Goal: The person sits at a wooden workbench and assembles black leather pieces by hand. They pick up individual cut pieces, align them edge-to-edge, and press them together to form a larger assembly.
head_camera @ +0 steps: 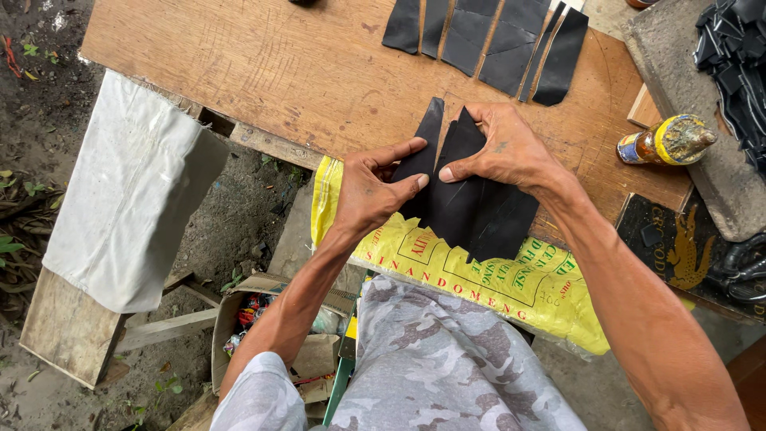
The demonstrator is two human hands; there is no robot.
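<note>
My left hand (375, 191) and my right hand (503, 148) both pinch a stack of flat black cut pieces (471, 207) with jagged lower edges. The pieces rest over the near edge of a wooden board (279, 72) and on a yellow printed sack (495, 295) that hangs over that edge. My left thumb and forefinger grip the left side of the stack. My right hand covers its top, thumb pressing on the front. Several more black strips (487, 36) lie in a row at the board's far edge.
A small glue-smeared bottle (666, 142) lies on its side at the right. A heap of black scraps (734, 56) sits on a stone slab at the far right. A white cloth-covered bench (128, 191) stands left; a cardboard box of bits (263, 319) is below.
</note>
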